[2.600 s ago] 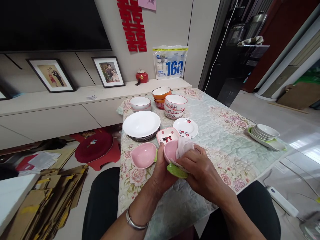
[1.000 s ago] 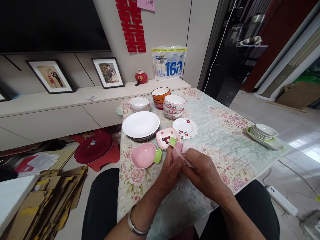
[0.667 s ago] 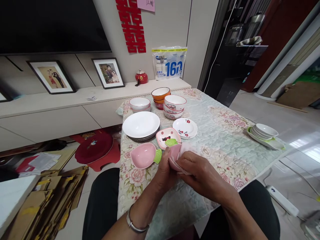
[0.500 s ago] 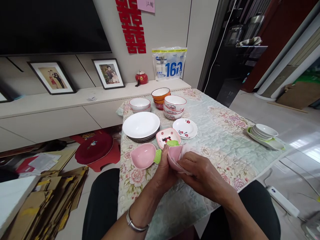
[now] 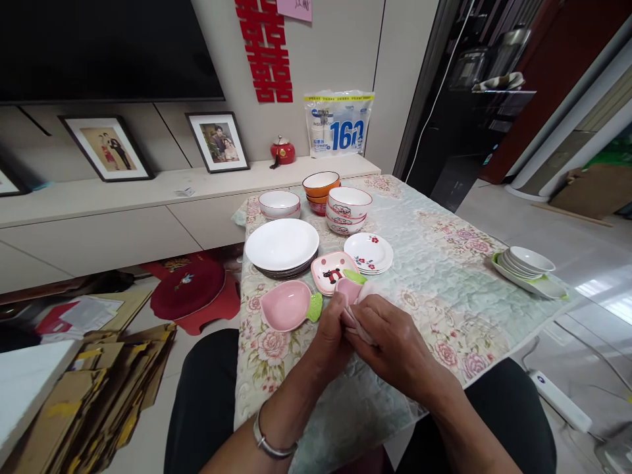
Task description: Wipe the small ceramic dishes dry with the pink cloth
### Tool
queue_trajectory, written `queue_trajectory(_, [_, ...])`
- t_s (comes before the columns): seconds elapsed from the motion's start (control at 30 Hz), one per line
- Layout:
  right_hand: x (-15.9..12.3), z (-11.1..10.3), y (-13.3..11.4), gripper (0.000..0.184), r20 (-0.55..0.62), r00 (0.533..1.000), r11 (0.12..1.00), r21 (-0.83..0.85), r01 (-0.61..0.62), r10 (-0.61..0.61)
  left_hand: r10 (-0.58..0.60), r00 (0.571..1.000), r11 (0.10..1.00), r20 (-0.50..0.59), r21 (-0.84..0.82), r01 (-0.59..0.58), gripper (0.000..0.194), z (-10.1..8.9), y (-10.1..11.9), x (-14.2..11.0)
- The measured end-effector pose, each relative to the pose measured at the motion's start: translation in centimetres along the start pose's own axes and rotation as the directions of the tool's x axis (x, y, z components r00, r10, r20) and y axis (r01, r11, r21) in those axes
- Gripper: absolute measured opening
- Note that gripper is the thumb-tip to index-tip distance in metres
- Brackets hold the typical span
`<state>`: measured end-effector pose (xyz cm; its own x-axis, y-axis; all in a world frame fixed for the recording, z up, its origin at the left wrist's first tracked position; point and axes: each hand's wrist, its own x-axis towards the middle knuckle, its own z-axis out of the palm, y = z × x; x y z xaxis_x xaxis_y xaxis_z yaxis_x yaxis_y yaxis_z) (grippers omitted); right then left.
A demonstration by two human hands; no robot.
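Over the near part of the table, my left hand [image 5: 330,336] is closed round a small pink bowl [image 5: 347,290] with a green leaf-shaped handle, which points away from me. My right hand [image 5: 390,332] presses a pale cloth [image 5: 364,294] against the bowl's right side, its fingers wrapped into the cloth. Much of the bowl and cloth is hidden by the hands. A matching pink dish [image 5: 286,307] with a green handle lies to the left. Just beyond my hands is a square pink-rimmed dish [image 5: 320,282] with a cartoon picture.
Farther back stand a stack of large white plates [image 5: 282,243], small flowered plates [image 5: 368,252], white bowls [image 5: 349,201] and orange bowls [image 5: 320,185]. Small white dishes sit on a green-edged tray [image 5: 553,288] at the right table edge. A red stool [image 5: 190,293] and flattened cardboard [image 5: 93,395] are on the left floor.
The pink bowl has been turned in my hands: its green handle faced me at first and now points away. The cloth has moved from inside the bowl to its right side.
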<state>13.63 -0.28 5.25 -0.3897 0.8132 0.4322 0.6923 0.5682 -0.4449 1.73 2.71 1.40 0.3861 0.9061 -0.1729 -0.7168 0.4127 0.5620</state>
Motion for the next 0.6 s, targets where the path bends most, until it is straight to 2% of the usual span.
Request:
queue_trajectory(0.13, [-0.1, -0.5, -0.1, 0.011, 0.052, 0.998, 0.999, 0.003, 0.034, -0.034, -0.083, 0.994, 0.992, 0.070, -0.086, 0.089, 0.055, 0.5, 0.6, 0.0])
queue_trajectory(0.3, [-0.2, -0.5, 0.5, 0.010, 0.019, 0.999, 0.999, -0.027, 0.044, -0.044, -0.144, 0.984, 0.984, 0.108, -0.092, 0.154, 0.059, 0.4, 0.5, 0.2])
queue_trajectory(0.4, [-0.2, -0.2, 0.8, 0.012, -0.015, 0.999, 0.998, -0.053, 0.036, -0.037, -0.081, 0.989, 0.996, 0.121, -0.039, 0.086, 0.063, 0.3, 0.3, 0.1])
queue_trajectory(0.53, [-0.3, 0.7, 0.4, 0.017, -0.094, 0.995, 0.995, -0.095, 0.022, -0.031, 0.079, 0.996, 0.996, 0.050, 0.027, -0.081, 0.059, 0.4, 0.0, 0.0])
queue_trajectory(0.6, [-0.3, 1.1, -0.1, 0.016, -0.136, 0.991, 0.997, -0.083, 0.008, -0.019, 0.123, 0.992, 0.991, 0.011, 0.050, -0.124, 0.059, 0.4, 0.0, 0.0])
